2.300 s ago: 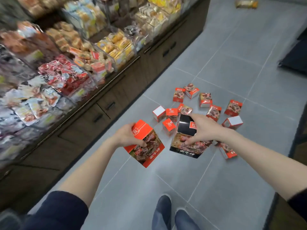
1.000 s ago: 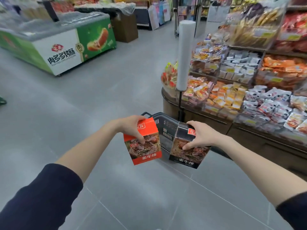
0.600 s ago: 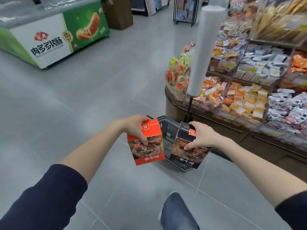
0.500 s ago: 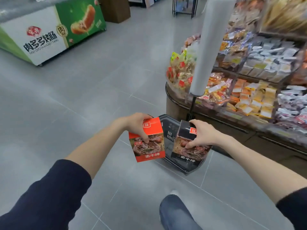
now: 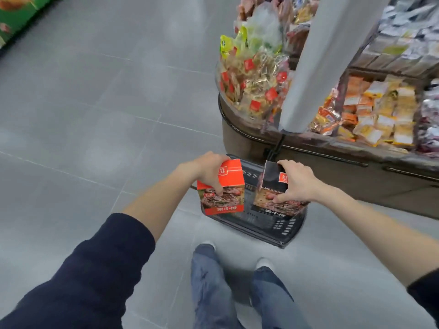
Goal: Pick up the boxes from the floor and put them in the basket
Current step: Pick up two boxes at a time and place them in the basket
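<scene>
My left hand (image 5: pixel 210 173) grips a red box (image 5: pixel 225 198) with a meat picture by its top and front. A black box (image 5: pixel 273 186) of the same kind is held in my right hand (image 5: pixel 297 184), fingers curled over its top and side. Both boxes hang side by side above a dark plastic basket (image 5: pixel 280 230) that stands on the grey floor against the foot of a display stand. The boxes hide most of the basket's inside.
A brown display stand (image 5: pixel 332 167) full of packaged snacks runs along the right. A thick white roll (image 5: pixel 318 58) on a black pole rises from it just behind the basket. My two feet (image 5: pixel 237 257) stand close in front of the basket. Grey tiled floor (image 5: pixel 95 115) spreads to the left.
I turned away from the boxes on the floor and walked up to the basket. It now lies directly beneath the two boxes, which stay in my hands.
</scene>
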